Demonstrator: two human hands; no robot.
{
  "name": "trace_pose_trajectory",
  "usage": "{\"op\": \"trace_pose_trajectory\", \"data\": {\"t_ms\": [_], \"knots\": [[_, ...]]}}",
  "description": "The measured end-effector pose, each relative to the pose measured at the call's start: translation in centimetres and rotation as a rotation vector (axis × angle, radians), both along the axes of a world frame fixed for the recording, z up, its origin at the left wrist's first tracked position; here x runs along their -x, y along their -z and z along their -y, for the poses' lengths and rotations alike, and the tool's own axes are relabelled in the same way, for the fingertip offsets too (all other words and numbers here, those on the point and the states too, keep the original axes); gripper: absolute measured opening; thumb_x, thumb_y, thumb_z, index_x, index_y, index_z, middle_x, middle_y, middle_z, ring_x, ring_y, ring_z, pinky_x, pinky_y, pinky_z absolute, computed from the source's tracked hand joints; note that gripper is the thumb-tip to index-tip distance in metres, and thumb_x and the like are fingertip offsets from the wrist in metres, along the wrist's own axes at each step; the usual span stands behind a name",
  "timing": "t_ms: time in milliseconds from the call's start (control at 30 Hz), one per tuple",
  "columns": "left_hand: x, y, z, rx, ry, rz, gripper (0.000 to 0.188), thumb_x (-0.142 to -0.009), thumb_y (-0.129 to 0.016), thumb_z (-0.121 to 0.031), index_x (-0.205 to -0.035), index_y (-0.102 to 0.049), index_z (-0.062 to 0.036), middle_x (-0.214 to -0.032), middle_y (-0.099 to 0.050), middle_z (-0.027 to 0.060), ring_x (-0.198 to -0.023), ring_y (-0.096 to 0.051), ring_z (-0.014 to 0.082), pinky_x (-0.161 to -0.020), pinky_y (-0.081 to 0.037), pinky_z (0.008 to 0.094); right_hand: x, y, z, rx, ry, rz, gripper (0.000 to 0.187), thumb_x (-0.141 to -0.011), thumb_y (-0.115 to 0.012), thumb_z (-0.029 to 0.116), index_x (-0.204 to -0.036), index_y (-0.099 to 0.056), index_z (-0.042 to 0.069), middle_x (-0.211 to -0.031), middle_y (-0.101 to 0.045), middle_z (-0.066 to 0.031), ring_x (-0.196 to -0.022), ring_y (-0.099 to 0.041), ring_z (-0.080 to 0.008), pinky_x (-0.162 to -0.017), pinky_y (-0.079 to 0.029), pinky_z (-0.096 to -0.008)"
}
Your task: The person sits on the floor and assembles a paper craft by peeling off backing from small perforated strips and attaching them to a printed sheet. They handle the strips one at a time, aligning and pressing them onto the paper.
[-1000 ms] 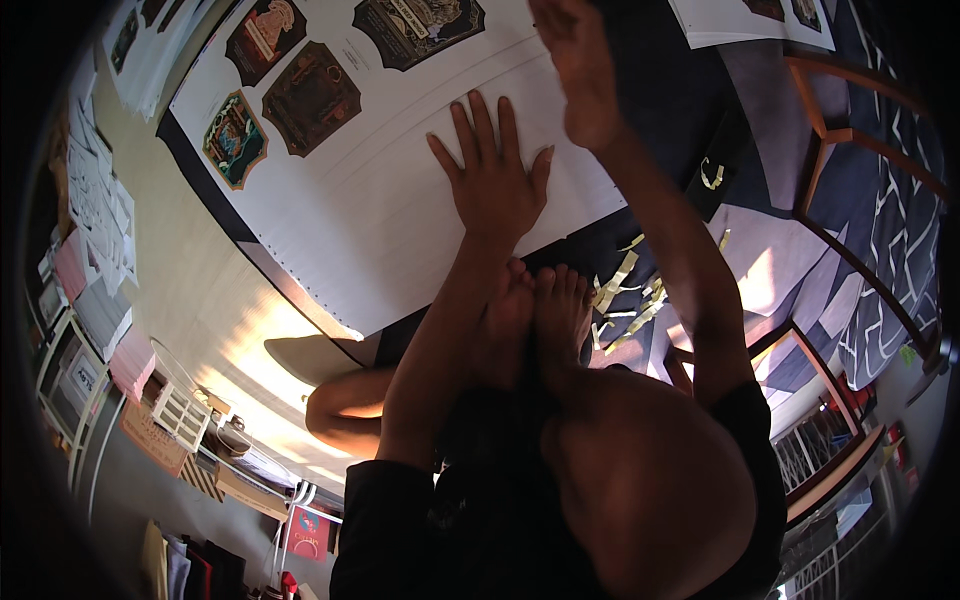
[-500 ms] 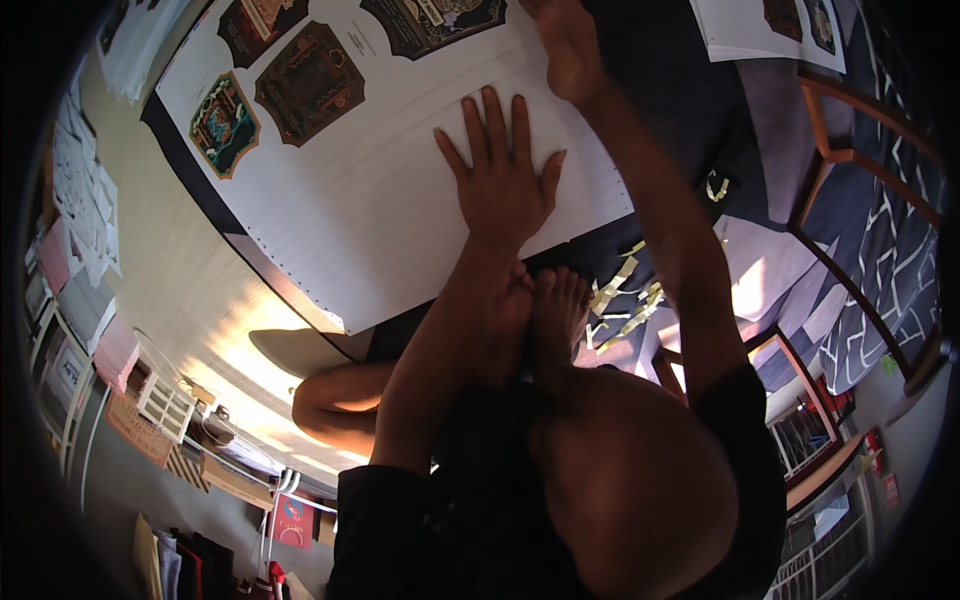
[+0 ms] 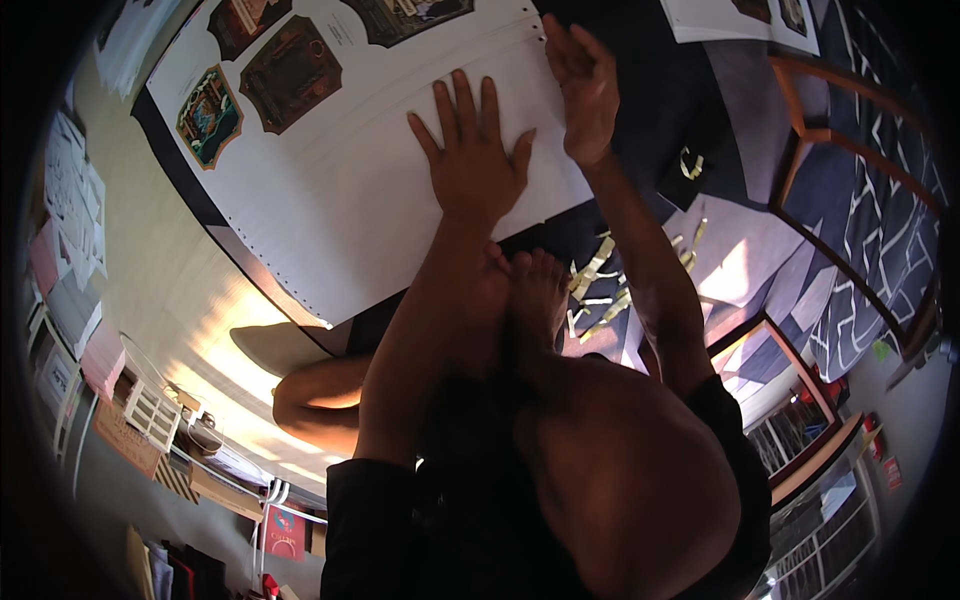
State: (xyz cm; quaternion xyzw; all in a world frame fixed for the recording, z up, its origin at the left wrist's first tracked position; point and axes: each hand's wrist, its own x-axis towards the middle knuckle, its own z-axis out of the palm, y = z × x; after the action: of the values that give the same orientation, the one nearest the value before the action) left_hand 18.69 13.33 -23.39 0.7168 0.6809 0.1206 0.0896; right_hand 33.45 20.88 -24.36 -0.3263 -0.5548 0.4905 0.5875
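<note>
A large white sheet [image 3: 370, 200] printed with dark, ornate badge shapes lies before me. Flat on its blank near part rests my left hand [image 3: 470, 165], fingers spread, holding nothing. My right hand [image 3: 585, 95] is at the sheet's right edge, palm turned inward, fingers loosely bent and apart, with nothing visible in it. Whether it touches the edge I cannot tell. At the far left of the sheet are a teal and gold badge print [image 3: 210, 117] and a brown badge print [image 3: 291, 75]. Small dark marks run along the sheet's side edges.
Pale yellow strips [image 3: 598, 275] lie scattered beside my bare foot [image 3: 540, 295]. More strips sit on a small black piece [image 3: 688, 170]. Another printed sheet [image 3: 735, 25] is at the far right, near a wooden chair frame [image 3: 785, 130]. Papers [image 3: 75, 200] are piled at the left.
My right hand has come back toward me along the sheet's right edge, and its fingers now show. My left hand stays flat on the sheet. The whole view has shifted slightly.
</note>
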Motion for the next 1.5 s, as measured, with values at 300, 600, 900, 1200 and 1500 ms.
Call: {"op": "trace_pose_trajectory", "data": {"t_ms": [300,600,900,1200,1500], "knots": [[6.2,-2.6,4.8,-0.01,0.048,0.254,0.084,-0.1,-0.058,-0.047,-0.159,-0.022,0.0001,-0.166,-0.015,0.0281,-0.155,-0.01,0.0463,-0.12,-0.002,0.0675,-10.5,-10.3,5.6,-0.062,0.321,0.043,0.066,-0.108,-0.032,0.053,-0.14,-0.041,-0.003,-0.138,-0.054,-0.0338,-0.131,-0.054,-0.0457,-0.113,-0.04,-0.0543],[35.2,-10.5,39.3,-0.12,-0.777,-0.401,0.066,-0.106,-0.051,-0.042,-0.155,-0.033,-0.0005,-0.158,-0.039,0.0197,-0.151,-0.029,0.0341,-0.118,-0.038,0.0514,-19.3,-9.5,21.8,0.278,1.028,0.357,0.048,-0.112,-0.037,0.032,-0.114,-0.059,-0.01,-0.1,-0.071,-0.0252,-0.087,-0.072,-0.0324,-0.083,-0.059,-0.0421],[16.3,-5.7,35.3,0.369,-1.156,1.928,0.035,-0.106,-0.049,-0.04,-0.127,-0.049,-0.0124,-0.126,-0.053,0.0024,-0.123,-0.046,0.0201,-0.106,-0.044,0.0359,-19.8,-4.2,31.0,0.98,0.802,0.746,0.035,-0.099,-0.065,0.032,-0.098,-0.067,-0.004,-0.077,-0.072,-0.0154,-0.07,-0.072,-0.0223,-0.068,-0.057,-0.0373],[-0.8,-2.5,17.8,0.71,-0.865,2.351,0.026,-0.107,-0.048,-0.045,-0.099,-0.045,-0.0209,-0.094,-0.04,-0.0056,-0.09,-0.044,0.0082,-0.092,-0.042,0.0233,-14.2,-6.0,33.7,0.924,0.559,0.958,0.049,-0.076,-0.089,0.031,-0.102,-0.063,-0.001,-0.076,-0.069,-0.0122,-0.071,-0.071,-0.0244,-0.069,-0.056,-0.0359],[-0.4,-3.1,18.4,0.766,-0.805,2.372,0.025,-0.107,-0.046,-0.044,-0.099,-0.044,-0.021,-0.096,-0.042,-0.0064,-0.095,-0.046,0.008,-0.097,-0.042,0.0259,-15.3,-8.0,33.7,0.338,0.728,0.813,0.012,-0.09,-0.075,0.007,-0.098,-0.069,0.001,-0.09,-0.072,-0.0142,-0.082,-0.071,-0.023,-0.076,-0.057,-0.0328]]}}
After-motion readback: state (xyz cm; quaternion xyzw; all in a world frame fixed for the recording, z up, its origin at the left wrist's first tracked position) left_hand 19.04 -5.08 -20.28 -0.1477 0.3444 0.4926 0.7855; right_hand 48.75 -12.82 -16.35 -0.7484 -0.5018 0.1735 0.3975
